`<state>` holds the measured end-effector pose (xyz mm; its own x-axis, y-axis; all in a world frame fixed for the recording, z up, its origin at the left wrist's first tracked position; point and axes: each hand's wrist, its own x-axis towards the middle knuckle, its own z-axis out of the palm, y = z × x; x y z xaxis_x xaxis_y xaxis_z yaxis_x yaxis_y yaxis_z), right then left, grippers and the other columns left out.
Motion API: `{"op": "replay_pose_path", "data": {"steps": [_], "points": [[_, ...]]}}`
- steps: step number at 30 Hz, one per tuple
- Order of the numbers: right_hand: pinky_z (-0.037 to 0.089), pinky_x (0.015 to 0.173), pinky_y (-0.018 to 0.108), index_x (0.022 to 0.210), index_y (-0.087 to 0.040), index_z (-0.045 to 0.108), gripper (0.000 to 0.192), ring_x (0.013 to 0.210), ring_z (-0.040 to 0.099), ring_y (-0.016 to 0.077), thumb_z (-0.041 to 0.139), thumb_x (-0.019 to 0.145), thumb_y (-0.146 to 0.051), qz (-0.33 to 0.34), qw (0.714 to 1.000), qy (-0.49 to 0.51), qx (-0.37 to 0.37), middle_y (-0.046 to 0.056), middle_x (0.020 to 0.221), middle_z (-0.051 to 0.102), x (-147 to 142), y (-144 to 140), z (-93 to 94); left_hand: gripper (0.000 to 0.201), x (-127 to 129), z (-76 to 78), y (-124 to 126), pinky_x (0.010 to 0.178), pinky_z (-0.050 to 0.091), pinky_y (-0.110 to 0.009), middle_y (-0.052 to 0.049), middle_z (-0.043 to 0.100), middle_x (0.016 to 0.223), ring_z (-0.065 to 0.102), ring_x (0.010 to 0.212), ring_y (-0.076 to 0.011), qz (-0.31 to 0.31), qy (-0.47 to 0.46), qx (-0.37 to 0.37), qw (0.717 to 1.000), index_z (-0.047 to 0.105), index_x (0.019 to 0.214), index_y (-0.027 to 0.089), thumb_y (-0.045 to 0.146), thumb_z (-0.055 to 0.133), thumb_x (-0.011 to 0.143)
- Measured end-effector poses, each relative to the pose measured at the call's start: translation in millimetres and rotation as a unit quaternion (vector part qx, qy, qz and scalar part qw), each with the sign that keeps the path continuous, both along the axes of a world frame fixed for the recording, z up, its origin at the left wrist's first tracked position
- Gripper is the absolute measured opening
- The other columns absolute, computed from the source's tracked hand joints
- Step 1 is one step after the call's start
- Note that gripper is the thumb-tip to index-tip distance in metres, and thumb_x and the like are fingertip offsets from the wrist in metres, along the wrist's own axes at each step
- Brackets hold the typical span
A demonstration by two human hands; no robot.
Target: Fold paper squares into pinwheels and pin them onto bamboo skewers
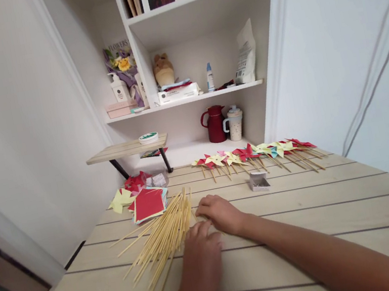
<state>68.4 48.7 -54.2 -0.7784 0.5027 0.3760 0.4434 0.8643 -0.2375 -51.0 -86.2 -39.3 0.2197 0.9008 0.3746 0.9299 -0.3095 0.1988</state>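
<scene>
A pile of thin wooden sticks [162,239] lies fanned out on the pale wooden table [306,226]. My left hand [202,254] rests palm down at the pile's right edge, fingers touching the sticks. My right hand [219,214] lies flat just beyond it, fingertips at the sticks' upper ends. Whether either hand grips a stick is hidden. A stack of red and coloured paper squares [148,204] sits left of the sticks. A row of finished paper pinwheels [256,154] lies along the table's far side.
A small open box [259,181] stands mid-table. A yellow pinwheel shape [121,198] and red folded papers [136,181] lie far left. A low wooden riser [127,149], red jug [215,124] and mug [235,123] stand behind, under the shelves.
</scene>
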Motion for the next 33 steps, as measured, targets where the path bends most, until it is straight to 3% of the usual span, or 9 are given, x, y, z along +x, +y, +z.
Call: {"op": "replay_pose_path", "data": {"steps": [3, 5, 8, 10, 14, 19, 26, 33], "points": [[0.047, 0.094, 0.035, 0.124, -0.023, 0.064, 0.041, 0.108, 0.06, 0.0224, 0.057, 0.086, -0.011, 0.048, 0.996, 0.062, -0.031, 0.009, 0.116, 0.067, -5, -5, 2.1, 0.03, -22, 20.9, 1, 0.09, 0.055, -0.042, -0.007, 0.075, 0.109, 0.068, 0.099, -0.0236, -0.028, -0.011, 0.08, 0.996, 0.074, 0.105, 0.022, 0.017, 0.046, 0.095], [0.046, 0.099, 0.034, 0.135, -0.022, 0.055, 0.05, 0.116, 0.058, 0.0201, 0.05, 0.088, -0.007, 0.071, 0.988, 0.122, -0.055, 0.01, 0.126, 0.062, 0, -9, 6.1, 0.032, -45, 40.4, 9, 0.094, 0.053, -0.04, -0.007, 0.075, 0.111, 0.067, 0.103, -0.0229, -0.037, -0.002, 0.117, 0.992, 0.073, 0.11, 0.022, 0.019, 0.044, 0.097], [0.046, 0.101, 0.036, 0.14, -0.024, 0.049, 0.056, 0.117, 0.058, 0.0201, 0.046, 0.088, -0.006, 0.046, 0.985, 0.154, -0.068, 0.01, 0.131, 0.06, 15, -11, 13.2, 0.032, -88, 64.7, 29, 0.104, 0.046, -0.045, -0.01, 0.066, 0.131, 0.059, 0.12, -0.0276, 0.041, 0.033, 0.117, 0.992, 0.072, 0.114, 0.024, 0.019, 0.047, 0.094], [0.048, 0.098, 0.037, 0.139, -0.023, 0.051, 0.054, 0.111, 0.06, 0.0209, 0.046, 0.088, -0.007, 0.01, 0.984, 0.157, -0.08, 0.011, 0.127, 0.062, 27, -12, 15.5, 0.033, -117, 70.6, 45, 0.112, 0.035, -0.05, -0.01, 0.056, 0.144, 0.047, 0.135, -0.0316, 0.096, 0.06, 0.083, 0.99, 0.07, 0.119, 0.026, 0.019, 0.056, 0.09], [0.05, 0.092, 0.036, 0.133, -0.022, 0.057, 0.048, 0.1, 0.064, 0.0208, 0.05, 0.087, -0.011, -0.016, 0.981, 0.135, -0.136, 0.008, 0.112, 0.069, 49, -11, 12.3, 0.046, -157, 56.2, 66, 0.115, 0.027, -0.051, -0.014, 0.044, 0.154, 0.034, 0.145, -0.0339, 0.152, 0.093, -0.023, 0.984, 0.064, 0.128, 0.026, 0.022, 0.068, 0.083], [0.05, 0.085, 0.033, 0.117, -0.02, 0.067, 0.03, 0.093, 0.065, 0.0208, 0.052, 0.09, -0.022, -0.035, 0.969, 0.147, -0.198, 0.007, 0.103, 0.072, 71, -9, 10.3, 0.052, -175, 34.8, 68, 0.112, 0.032, -0.045, -0.018, 0.051, 0.148, 0.044, 0.139, -0.0323, 0.185, 0.081, -0.073, 0.977, 0.059, 0.135, 0.02, 0.026, 0.065, 0.084], [0.049, 0.071, 0.03, 0.097, -0.018, 0.072, 0.027, 0.078, 0.064, 0.0199, 0.053, 0.09, -0.034, -0.078, 0.938, 0.179, -0.285, 0.006, 0.088, 0.074, 87, 0, 11.3, 0.036, -175, 47.2, 65, 0.103, 0.038, -0.036, -0.01, 0.066, 0.132, 0.055, 0.127, -0.0275, 0.168, 0.057, -0.075, 0.981, 0.067, 0.122, 0.024, 0.031, 0.053, 0.09], [0.05, 0.075, 0.032, 0.094, -0.018, 0.073, 0.025, 0.082, 0.065, 0.0216, 0.053, 0.088, -0.032, -0.074, 0.939, 0.192, -0.277, 0.007, 0.092, 0.076, 85, 1, 7.1, 0.031, -175, 53.8, 65, 0.085, 0.043, -0.031, -0.01, 0.074, 0.11, 0.066, 0.103, -0.0256, 0.151, 0.058, -0.093, 0.982, 0.072, 0.107, 0.021, 0.032, 0.046, 0.093]]}}
